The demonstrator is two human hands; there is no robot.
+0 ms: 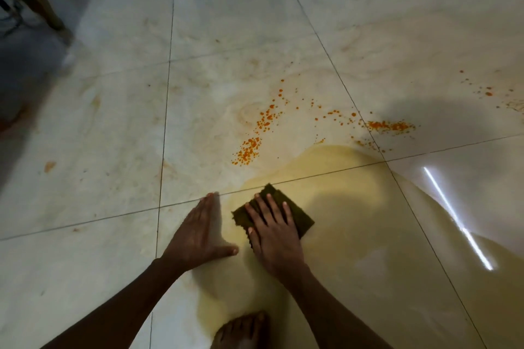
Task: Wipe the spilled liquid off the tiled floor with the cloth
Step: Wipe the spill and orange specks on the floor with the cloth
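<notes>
A wide pool of pale yellow liquid (354,221) spreads over the glossy tiled floor (85,178), from the centre toward the lower right. Orange specks (255,136) dot the tiles just beyond it. A dark olive cloth (300,217) lies flat at the pool's left edge. My right hand (272,235) presses palm-down on the cloth with the fingers spread, covering its near half. My left hand (198,235) rests flat on the bare tile just left of the cloth, fingers together, holding nothing.
My bare foot (243,331) stands at the bottom centre, at the pool's near edge. A wooden furniture leg (39,0) and dark cables stand at the far left. More orange specks (487,92) lie at the far right. A bright light streak reflects on the wet tile at right.
</notes>
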